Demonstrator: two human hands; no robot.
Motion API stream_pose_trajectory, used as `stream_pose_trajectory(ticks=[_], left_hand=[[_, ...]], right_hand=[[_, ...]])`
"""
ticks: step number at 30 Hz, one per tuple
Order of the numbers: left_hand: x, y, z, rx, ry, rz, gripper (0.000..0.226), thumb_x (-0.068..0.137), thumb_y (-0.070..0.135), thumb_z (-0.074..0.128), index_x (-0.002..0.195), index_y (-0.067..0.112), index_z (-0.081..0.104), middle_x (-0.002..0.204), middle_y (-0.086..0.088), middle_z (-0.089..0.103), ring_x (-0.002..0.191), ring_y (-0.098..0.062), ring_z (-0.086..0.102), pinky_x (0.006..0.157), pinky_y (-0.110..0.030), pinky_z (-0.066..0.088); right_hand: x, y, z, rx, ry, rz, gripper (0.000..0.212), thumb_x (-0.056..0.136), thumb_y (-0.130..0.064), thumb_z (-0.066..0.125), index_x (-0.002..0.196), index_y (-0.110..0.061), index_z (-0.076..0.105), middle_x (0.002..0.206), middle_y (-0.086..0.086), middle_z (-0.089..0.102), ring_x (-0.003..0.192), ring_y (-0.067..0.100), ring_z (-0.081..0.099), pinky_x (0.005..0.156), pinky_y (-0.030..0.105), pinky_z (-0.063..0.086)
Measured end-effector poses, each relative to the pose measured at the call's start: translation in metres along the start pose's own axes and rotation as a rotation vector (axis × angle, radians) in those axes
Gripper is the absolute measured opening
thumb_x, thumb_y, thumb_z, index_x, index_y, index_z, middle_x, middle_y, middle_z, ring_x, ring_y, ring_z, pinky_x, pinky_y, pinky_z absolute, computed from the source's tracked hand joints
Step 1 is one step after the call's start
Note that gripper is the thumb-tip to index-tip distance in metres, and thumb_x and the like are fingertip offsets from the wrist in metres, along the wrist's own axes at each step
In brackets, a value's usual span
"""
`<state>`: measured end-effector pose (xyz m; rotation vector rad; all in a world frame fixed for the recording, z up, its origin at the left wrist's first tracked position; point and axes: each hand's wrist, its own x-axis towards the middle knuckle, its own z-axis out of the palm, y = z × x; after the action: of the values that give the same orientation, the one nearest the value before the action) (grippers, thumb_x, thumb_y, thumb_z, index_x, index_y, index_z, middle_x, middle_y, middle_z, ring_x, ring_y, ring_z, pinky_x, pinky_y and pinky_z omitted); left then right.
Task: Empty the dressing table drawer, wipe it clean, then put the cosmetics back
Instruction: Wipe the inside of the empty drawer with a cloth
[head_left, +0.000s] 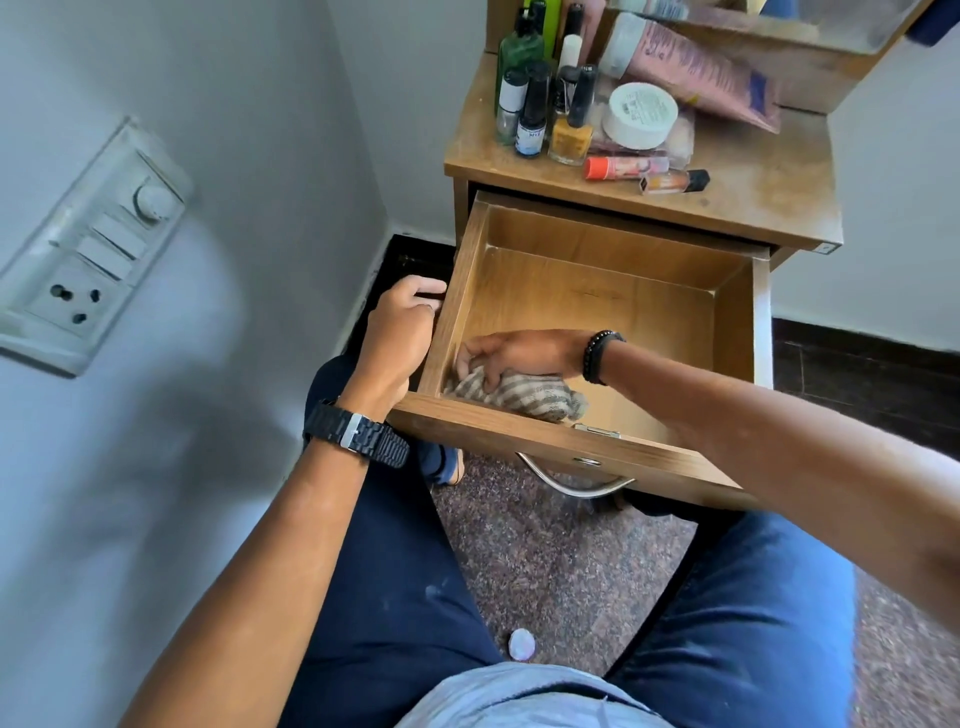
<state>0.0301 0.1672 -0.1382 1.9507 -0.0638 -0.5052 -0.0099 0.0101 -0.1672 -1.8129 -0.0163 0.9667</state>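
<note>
— Wood, bare across the whole floor of the drawer; nothing lies in it but the striped cloth. I read this as the wiping step, with the emptying done.

— Which hand has the cloth?

— My right hand. Its fingers are curled down over the bunched cloth, pressing it into the near-left corner, against the drawer's front panel. The cloth lies directly under the palm and trails out toward the right, so its long axis runs roughly along the front wall.

— And the other one?

— My left hand is outside, closed on the drawer's left wall, fingers hooked over its rim. I take it to be bracing the drawer.

— Where does the wipe go from there?

— The unwiped floor stretches away from the grip toward the back wall and the right side. I'd judge the next stroke pushes outward from that corner.

— The cosmetics?

— Up on the table top, behind the drawer: bottles, a white jar, a pink tube. My right hand sits nearer them for the return.
</note>
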Motion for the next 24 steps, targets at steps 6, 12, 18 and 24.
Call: stream_pose_trajectory(ticks=[6, 12, 18, 24], left_hand=[[-0.007, 0.014, 0.0, -0.331, 0.109, -0.057, 0.042, 0.092, 0.001, 0.036, 0.133, 0.013, 0.035, 0.116, -0.011, 0.062, 0.11, -0.019, 0.058, 0.097, -0.037, 0.045], [-0.016, 0.025, 0.0, -0.467, 0.239, -0.024, 0.034, 0.092, 0.003, 0.044, 0.125, 0.011, 0.045, 0.114, -0.006, 0.057, 0.099, -0.012, 0.056, 0.081, -0.025, 0.048], [-0.034, 0.052, 0.034, -0.316, -0.087, 0.024, 0.018, 0.093, 0.009, 0.049, 0.111, 0.009, 0.053, 0.096, -0.01, 0.061, 0.071, -0.013, 0.057, 0.058, -0.021, 0.047], [-0.061, 0.09, 0.088, -0.219, -0.621, -0.028, 0.029, 0.101, 0.038, 0.033, 0.099, 0.018, 0.053, 0.096, -0.005, 0.064, 0.088, -0.019, 0.061, 0.084, -0.036, 0.051]], right_hand=[[-0.013, 0.003, -0.006, 0.267, 0.016, -0.026, 0.029, 0.08, -0.005, 0.052, 0.1, -0.023, 0.061, 0.105, -0.001, 0.062, 0.07, 0.008, 0.061, 0.054, 0.015, 0.049], [-0.049, 0.004, -0.026, 0.644, 0.206, -0.127, 0.025, 0.078, -0.005, 0.047, 0.1, -0.01, 0.058, 0.088, 0.009, 0.065, 0.063, 0.016, 0.066, 0.052, 0.023, 0.054], [-0.106, 0.003, -0.041, 0.727, 0.433, -0.128, 0.016, 0.092, -0.008, 0.046, 0.103, -0.009, 0.057, 0.087, 0.01, 0.064, 0.064, 0.017, 0.065, 0.055, 0.025, 0.055], [-0.145, 0.008, -0.034, 0.513, 0.747, -0.134, 0.026, 0.097, -0.02, 0.047, 0.111, -0.003, 0.061, 0.099, 0.011, 0.065, 0.087, 0.019, 0.061, 0.083, 0.03, 0.047]])
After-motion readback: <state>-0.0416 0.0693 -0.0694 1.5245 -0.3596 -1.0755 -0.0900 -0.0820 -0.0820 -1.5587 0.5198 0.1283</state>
